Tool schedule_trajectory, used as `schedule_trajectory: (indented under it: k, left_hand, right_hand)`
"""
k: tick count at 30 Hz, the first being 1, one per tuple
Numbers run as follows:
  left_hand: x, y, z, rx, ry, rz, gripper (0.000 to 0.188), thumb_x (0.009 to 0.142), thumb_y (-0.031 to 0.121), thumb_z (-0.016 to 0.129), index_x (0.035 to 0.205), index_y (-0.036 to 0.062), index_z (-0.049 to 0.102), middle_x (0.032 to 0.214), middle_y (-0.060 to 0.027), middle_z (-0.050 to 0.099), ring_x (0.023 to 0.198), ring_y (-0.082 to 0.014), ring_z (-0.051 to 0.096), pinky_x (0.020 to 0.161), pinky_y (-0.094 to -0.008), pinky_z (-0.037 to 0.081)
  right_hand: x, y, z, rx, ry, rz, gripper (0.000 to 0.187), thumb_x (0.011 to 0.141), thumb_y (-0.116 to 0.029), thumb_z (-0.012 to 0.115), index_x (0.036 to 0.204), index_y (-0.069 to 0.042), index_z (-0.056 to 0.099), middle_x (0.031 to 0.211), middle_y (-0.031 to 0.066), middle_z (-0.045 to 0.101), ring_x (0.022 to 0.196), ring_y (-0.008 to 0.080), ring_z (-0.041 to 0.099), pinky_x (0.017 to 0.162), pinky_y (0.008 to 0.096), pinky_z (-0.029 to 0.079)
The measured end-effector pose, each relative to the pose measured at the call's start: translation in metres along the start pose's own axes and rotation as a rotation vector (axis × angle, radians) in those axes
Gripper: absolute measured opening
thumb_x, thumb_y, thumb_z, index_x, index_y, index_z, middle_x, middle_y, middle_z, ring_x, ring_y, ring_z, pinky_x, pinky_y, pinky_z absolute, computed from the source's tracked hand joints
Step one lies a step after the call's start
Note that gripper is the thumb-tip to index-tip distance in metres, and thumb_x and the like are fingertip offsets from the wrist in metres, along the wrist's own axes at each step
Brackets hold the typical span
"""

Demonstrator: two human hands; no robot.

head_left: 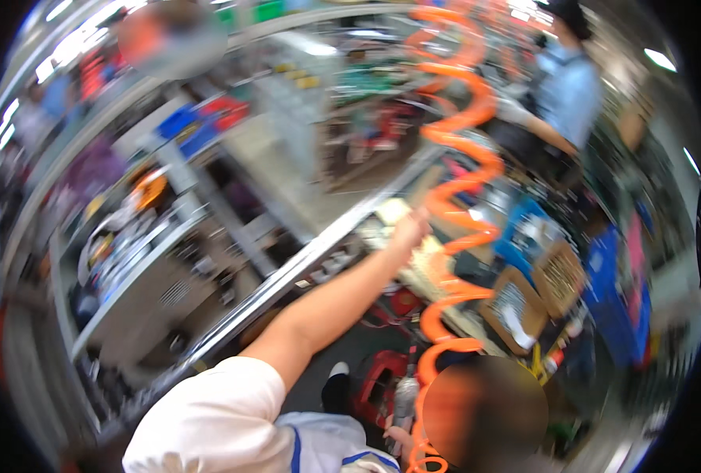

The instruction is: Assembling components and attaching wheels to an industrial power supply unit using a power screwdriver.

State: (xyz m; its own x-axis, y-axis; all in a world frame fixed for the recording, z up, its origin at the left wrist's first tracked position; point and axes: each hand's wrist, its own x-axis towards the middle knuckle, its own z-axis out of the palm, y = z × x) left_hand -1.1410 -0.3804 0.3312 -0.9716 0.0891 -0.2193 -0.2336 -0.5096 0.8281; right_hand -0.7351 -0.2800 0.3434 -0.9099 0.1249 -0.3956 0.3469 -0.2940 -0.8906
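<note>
My left arm stretches forward across the bench, and my left hand (pixel 410 233) is beside pale cream pieces (pixel 424 264). Its fingers are smeared by motion, so whether it grips one of them is unclear. Low in the picture, close to my body, my right hand (pixel 398 440) is closed around a silver, cylindrical air screwdriver (pixel 405 399); part of that hand is hidden. An orange coiled air hose (pixel 464 197) hangs from above and runs down past both hands.
Cardboard boxes of small metal parts (pixel 514 309) and a blue tray (pixel 521 229) stand at the right. A metal rail (pixel 319 246) crosses diagonally. A red object (pixel 380 385) lies below the bench. A person in light blue (pixel 569 94) works at the far right.
</note>
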Motion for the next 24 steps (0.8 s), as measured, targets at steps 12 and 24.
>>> schedule_trajectory:
  k: [12, 24]
  left_hand:
    - [-0.558, 0.036, -0.383, -0.402, 0.499, -0.434, 0.015, 0.090, 0.014, 0.056, 0.095, 0.0019, 0.065, 0.071, -0.0025, 0.056, 0.043, -0.0056, 0.032, 0.037, -0.0210, 0.020]
    - [-0.684, 0.179, -0.510, -0.365, 0.532, 0.039, 0.023, 0.098, 0.022, 0.051, 0.104, 0.0025, 0.062, 0.072, 0.0030, 0.049, 0.054, -0.0047, 0.041, 0.042, -0.0191, 0.026]
  right_hand:
    - [-0.115, 0.042, 0.226, -0.388, -0.886, 0.077, 0.072, 0.067, -0.012, 0.077, 0.131, 0.006, 0.049, 0.090, 0.0047, 0.062, 0.078, 0.0104, 0.058, 0.072, 0.0235, 0.048]
    - [-0.241, 0.117, 0.413, -0.313, -1.001, 0.154, 0.063, 0.072, -0.008, 0.073, 0.131, 0.003, 0.051, 0.080, 0.0050, 0.061, 0.063, 0.0104, 0.057, 0.057, 0.0240, 0.048]
